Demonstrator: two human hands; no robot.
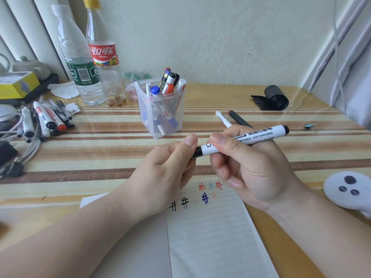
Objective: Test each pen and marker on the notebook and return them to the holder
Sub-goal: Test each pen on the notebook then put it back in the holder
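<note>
Striped desk (100,157), clear holder (179,111) of markers (170,81).

One head-worn wide-angle view, facing forward and down across a striped table (100,157) toward a wall (220,37).

The lens sits close above the person's forearms, which enter from the lower left and lower right corners. The left hand (164,169) and right hand (251,167) meet at the frame's centre on a marker (261,135), large and near. The notebook (210,237) is cut off by the bottom edge, the holder (160,117) stands farther off just above centre, and the wall fills the upper half. Vertical lines at both side edges lean.
</note>
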